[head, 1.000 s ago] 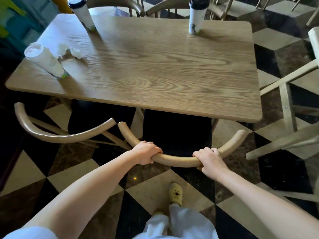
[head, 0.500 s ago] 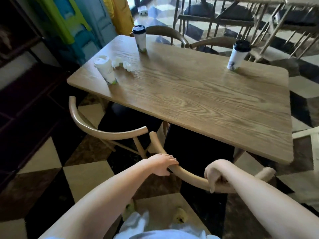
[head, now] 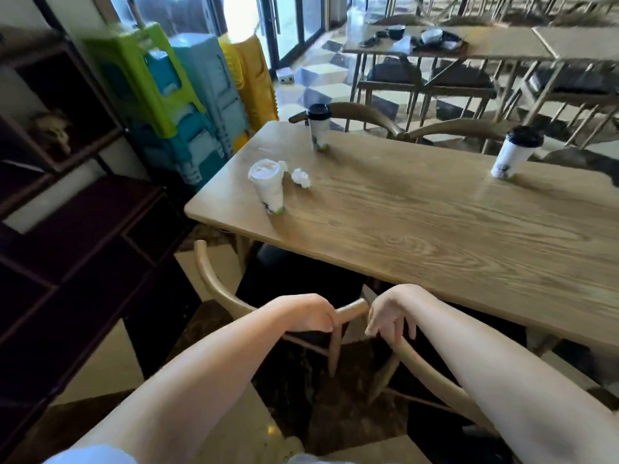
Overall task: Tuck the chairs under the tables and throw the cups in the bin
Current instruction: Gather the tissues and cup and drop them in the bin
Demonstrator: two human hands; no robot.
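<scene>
**Two near chairs at the table edge, one hand on each**

Two chairs stand side by side along the near edge of the table point(head: 418, 229), and their curved back rails almost meet end to end.

1. Left hand point(head: 311, 314): the fingers are wrapped over the right end of the near-left chair point(head: 214, 279) rail. The rail tip shows just past the knuckles.
2. Right hand point(head: 392, 313): it hangs loose with the fingers apart and pointing down. It touches the left end of the near-right chair point(head: 432, 370) rail but does not close on it.

Reason for the hold: the back rail is the highest and nearest part of each chair, so a push there should send the seat under the tabletop. The hands sit close together because the two rail ends are adjacent. The dark seat of the near-left chair lies partly beneath the tabletop, and its rail stands clear of the edge. By this grip, it is probably the chair being worked on.

Three cups stand upright on the table, none of them touched:
- near-left cup point(head: 269, 190), just beside a crumpled napkin point(head: 301, 177)
- far-left cup point(head: 318, 128)
- far-right cup point(head: 514, 152)

No bin is in view, so the cup step appears not yet started.
</scene>
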